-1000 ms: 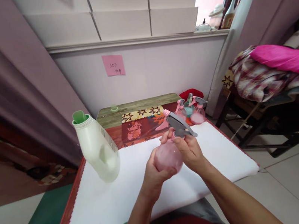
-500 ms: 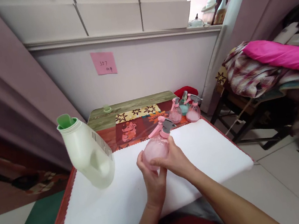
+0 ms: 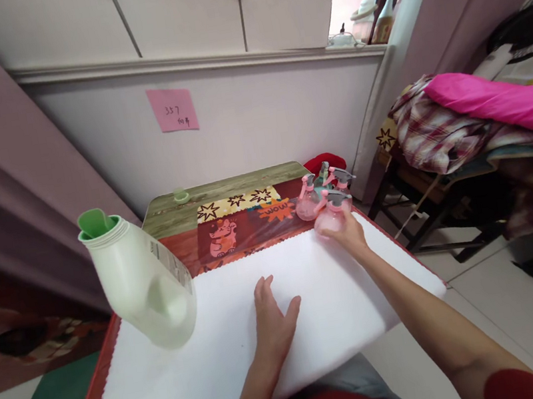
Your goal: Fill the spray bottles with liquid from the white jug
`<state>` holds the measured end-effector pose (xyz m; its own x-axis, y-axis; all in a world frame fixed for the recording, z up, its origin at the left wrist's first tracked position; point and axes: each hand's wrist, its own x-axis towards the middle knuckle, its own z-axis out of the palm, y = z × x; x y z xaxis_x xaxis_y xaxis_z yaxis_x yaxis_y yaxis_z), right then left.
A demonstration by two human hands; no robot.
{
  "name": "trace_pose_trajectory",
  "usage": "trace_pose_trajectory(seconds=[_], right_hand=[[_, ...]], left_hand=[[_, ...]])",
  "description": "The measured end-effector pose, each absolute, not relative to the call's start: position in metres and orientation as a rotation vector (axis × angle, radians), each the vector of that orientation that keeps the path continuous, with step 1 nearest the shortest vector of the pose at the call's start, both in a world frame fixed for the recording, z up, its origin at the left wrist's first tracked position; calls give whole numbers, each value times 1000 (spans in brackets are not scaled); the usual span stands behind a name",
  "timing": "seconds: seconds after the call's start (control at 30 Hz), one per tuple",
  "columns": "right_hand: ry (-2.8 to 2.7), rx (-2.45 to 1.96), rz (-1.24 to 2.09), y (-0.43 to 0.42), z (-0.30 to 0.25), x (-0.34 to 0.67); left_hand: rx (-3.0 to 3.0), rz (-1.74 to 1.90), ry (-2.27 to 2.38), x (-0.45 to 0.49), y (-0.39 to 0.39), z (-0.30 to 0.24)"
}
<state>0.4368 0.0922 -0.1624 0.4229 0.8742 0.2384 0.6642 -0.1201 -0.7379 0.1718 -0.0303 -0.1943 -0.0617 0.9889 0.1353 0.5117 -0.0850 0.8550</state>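
Note:
A pink spray bottle (image 3: pixel 329 220) with a grey and pink trigger head is in the grip of my right hand (image 3: pixel 350 232), at the table's far right. Close behind it stand another pink spray bottle (image 3: pixel 306 205) and a green one (image 3: pixel 324 175), partly hidden; a further pink-and-grey trigger head (image 3: pixel 342 176) shows there too. My left hand (image 3: pixel 274 319) hovers over the white cloth with fingers apart, holding nothing. To its left stands a large pale green jug (image 3: pixel 151 285) with a green spout (image 3: pixel 96 224) and a handle hollow.
White cloth (image 3: pixel 211 363) covers the near part of the table. A small green cap (image 3: pixel 181 196) lies on the far wooden-patterned strip. Behind rises a wall with a pink note (image 3: pixel 173 110). Piled clothes (image 3: pixel 430 126) are at right, beside the table.
The pink spray bottle has gone from between both hands to the far right, beside the other bottles, carried by my right hand. My left hand has let go of it and opened.

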Motion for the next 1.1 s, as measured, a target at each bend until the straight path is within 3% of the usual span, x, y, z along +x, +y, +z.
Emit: trace_pose_trajectory(seconds=[0.43,0.83,1.1], right_hand=[[-1282,-1960,205,119,-192,460],[-1152,-1706,166,66,-195,427],[-1865,-1395,374,12,-168,347]], left_hand=[[1570,961,1599,168,-22,-202],[1596,973,1591,164,-29,-198],[1824,1023,1579,166,-21,-153]])
